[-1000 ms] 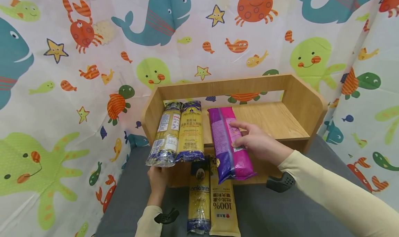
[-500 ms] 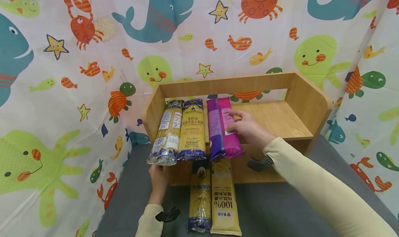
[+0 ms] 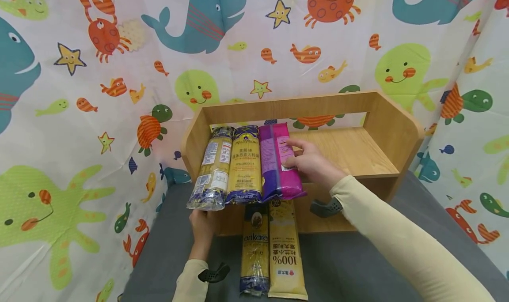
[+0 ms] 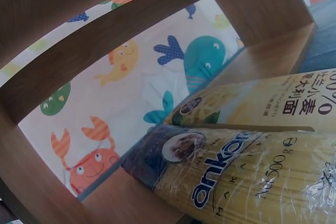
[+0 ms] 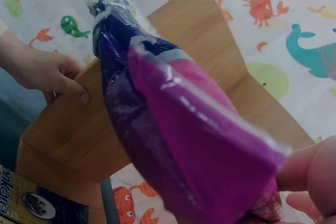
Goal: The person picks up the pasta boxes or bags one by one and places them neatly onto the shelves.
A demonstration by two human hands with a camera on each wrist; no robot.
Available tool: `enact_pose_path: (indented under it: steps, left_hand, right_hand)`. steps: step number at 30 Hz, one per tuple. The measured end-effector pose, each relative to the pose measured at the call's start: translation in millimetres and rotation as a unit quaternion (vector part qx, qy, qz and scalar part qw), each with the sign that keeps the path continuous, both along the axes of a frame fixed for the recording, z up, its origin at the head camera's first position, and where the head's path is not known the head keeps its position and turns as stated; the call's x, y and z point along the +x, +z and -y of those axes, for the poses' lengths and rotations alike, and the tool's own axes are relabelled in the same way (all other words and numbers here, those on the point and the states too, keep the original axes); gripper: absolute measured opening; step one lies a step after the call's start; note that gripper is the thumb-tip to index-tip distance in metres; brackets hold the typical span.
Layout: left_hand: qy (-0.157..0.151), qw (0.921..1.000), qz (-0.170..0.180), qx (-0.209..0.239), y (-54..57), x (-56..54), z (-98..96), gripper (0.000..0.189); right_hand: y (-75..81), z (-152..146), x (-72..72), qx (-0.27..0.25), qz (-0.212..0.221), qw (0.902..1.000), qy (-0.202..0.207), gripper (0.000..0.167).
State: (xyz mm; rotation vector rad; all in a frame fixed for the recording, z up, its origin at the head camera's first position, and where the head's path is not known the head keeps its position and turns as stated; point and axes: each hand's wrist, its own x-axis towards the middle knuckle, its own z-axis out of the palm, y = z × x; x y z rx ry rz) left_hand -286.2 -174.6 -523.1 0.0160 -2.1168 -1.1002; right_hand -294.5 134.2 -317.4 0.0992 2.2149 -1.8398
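Pink-purple packet (image 3: 273,163), right grip (image 3: 315,163) pinching its side, left grip (image 3: 202,226) holding shelf (image 3: 350,149)

2 cream sleeves (image 3: 401,235) are worn — each with a black wrist device (image 3: 214,274).

grey table (image 3: 350,266) bears wooden shelf (image 3: 397,134); two yellow packs (image 3: 244,165) on upper board (image 3: 346,149).

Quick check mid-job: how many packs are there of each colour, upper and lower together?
Yellow packs with blue ends: 3
Pale yellow pack: 1
Pink-purple pack: 1
Total: 5
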Motion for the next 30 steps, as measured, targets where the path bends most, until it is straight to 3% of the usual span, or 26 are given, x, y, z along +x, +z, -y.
enact_pose_path:
  steps: [10,19,30]
  left_hand:
    - [-0.001,0.9998,-0.018,-0.006,-1.6,-1.4,0.5,0.022]
    - [0.000,0.9999,-0.009,-0.008,-1.4,-2.9,0.4,0.014]
    - [-0.008,0.9999,0.000,0.007,-0.2,-0.3,-0.7,0.017]
  right_hand:
    - [-3.3,5,2.0,0.018,-0.025,0.9993,-0.020,0.081]
    - [-5.8,5,6.6,-0.009,-0.024,0.9977,-0.063,0.073]
    - [-7.3,4,15.3,0.073,-0.088,0.9934,-0.003,0.077]
